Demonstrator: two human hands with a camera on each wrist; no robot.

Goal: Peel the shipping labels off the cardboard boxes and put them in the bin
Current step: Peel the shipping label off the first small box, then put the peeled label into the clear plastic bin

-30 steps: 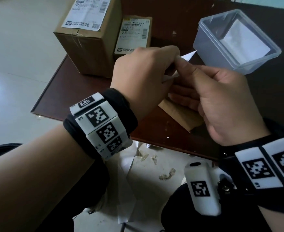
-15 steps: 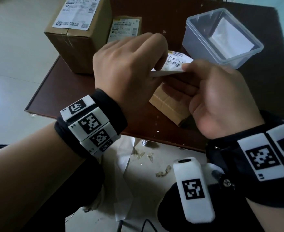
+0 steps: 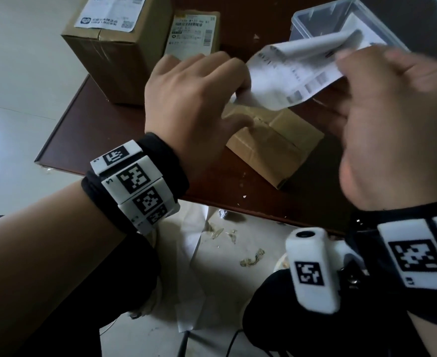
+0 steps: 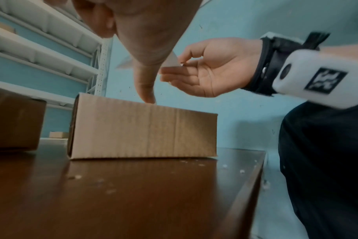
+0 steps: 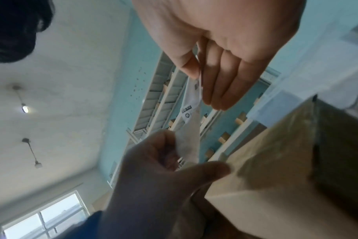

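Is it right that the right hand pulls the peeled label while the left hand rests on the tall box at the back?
Not quite. In the head view the left hand rests on the low flat box in front, not a tall one. The right hand does pull the peeled label.

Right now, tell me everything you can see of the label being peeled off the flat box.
The label is thin white paper with blurred dark print and barcode blocks, curled and lifted above the flat box. The right hand pinches its upper edge; the left hand touches its lower end near the box top. Whether that end is stuck there cannot be seen. Behind it stands the clear bin.
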